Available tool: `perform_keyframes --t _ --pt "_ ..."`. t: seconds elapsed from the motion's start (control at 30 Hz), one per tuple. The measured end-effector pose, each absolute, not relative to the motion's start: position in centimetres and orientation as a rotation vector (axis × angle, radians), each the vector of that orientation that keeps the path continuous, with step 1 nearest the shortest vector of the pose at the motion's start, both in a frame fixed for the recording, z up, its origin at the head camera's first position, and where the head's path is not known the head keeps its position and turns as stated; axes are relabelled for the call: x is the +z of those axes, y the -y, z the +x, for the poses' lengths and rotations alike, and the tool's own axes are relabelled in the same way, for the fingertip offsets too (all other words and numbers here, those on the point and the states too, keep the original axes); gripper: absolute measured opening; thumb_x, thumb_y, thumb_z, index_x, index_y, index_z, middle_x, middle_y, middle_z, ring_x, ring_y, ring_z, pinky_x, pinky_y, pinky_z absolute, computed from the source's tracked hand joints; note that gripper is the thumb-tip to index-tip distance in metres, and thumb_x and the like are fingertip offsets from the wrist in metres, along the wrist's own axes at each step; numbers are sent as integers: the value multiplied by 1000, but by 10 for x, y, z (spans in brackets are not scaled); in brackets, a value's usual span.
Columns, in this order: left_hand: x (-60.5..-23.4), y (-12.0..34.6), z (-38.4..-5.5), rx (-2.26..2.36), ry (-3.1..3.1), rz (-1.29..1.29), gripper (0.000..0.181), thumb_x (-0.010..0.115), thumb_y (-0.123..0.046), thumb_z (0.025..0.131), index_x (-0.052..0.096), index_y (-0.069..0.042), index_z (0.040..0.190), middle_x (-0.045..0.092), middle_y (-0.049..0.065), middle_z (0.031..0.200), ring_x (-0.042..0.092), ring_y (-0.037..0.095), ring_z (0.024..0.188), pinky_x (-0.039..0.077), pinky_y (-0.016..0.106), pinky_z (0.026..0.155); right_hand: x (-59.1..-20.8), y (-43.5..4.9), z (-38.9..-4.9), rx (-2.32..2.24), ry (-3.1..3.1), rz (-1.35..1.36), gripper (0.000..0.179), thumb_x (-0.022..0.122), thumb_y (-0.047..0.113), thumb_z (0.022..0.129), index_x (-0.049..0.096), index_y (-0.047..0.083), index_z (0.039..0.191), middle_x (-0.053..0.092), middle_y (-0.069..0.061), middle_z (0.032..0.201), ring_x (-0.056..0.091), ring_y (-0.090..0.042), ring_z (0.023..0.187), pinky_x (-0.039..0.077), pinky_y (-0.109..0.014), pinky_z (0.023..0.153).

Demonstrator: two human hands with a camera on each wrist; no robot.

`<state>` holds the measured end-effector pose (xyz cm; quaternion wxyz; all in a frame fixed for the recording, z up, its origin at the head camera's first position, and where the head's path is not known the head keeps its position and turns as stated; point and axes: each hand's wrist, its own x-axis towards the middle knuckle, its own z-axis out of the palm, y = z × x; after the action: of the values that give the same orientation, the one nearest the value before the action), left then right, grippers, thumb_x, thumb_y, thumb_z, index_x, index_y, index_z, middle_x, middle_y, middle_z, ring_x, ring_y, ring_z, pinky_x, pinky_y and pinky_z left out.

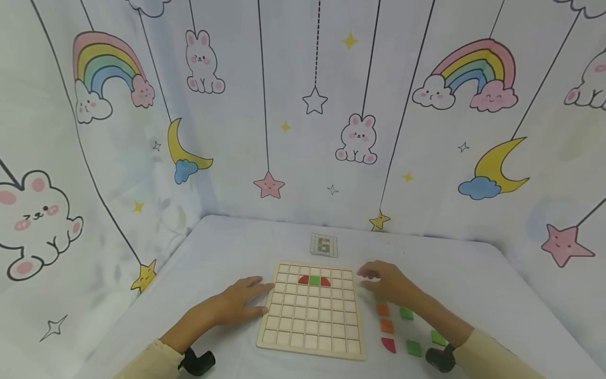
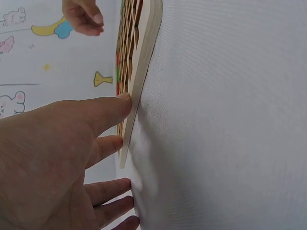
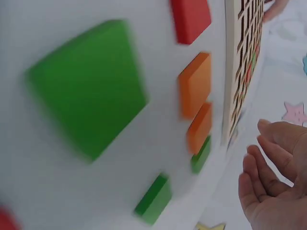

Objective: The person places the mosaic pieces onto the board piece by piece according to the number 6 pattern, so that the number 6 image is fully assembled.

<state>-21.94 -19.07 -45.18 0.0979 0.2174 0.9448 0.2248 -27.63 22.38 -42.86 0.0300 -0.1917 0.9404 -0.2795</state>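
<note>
Touching the left edge of the pale wooden gridded board [image 1: 312, 320], your left hand [image 1: 239, 301] has its fingers spread; your right hand [image 1: 388, 279], fingers loosely bent and holding nothing, is near the right edge. The board lies on the white cloth-covered table [image 1: 227, 245], before white fabric walls [image 1: 293, 63] printed with colourful rainbows [image 1: 487, 59] and yellow moons [image 1: 492, 164].

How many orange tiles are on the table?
2. The farther orange tile and the nearer orange tile both lie right of the wooden board. The right hand might hide others.
</note>
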Motion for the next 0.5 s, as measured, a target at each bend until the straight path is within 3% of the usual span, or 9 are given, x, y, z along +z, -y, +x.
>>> perform_keyframes --t 0.5 --pt "-453 188 -221 632 -2800 642 63 68 -45 103 51 -19 157 38 25 164 36 50 151 36 70 117 -433 -318 -260 -900 -2897 -333 42 77 32 98 70 8 131 72 -10 126 66 -33 119 56 -56 102"
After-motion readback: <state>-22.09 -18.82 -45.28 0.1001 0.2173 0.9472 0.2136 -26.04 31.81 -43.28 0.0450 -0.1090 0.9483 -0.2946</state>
